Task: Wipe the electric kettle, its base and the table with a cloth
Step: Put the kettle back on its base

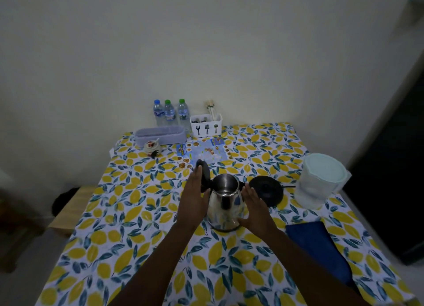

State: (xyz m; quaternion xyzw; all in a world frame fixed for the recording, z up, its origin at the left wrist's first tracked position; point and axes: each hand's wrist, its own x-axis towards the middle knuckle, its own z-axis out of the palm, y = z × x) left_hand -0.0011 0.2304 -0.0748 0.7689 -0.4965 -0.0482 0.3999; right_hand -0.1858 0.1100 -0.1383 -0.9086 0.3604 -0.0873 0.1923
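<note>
A steel electric kettle (226, 202) stands on the lemon-print table (128, 225) with its black lid (205, 172) swung open to the left. My left hand (195, 195) lies flat against the kettle's left side and the lid, fingers straight. On the kettle's right side is my right hand (253, 207), palm near or on the body, fingers spread. The round black base (267, 190) sits just right of the kettle, its cord running right. A folded blue cloth (321, 250) lies on the table at the right, untouched.
A translucent lidded container (321, 181) stands right of the base. At the back are three water bottles (171, 113), a white cutlery holder (206, 125), a lilac box (160, 134), a small jar (152, 148) and a printed sheet (204, 152). A wooden stool (71, 211) sits left.
</note>
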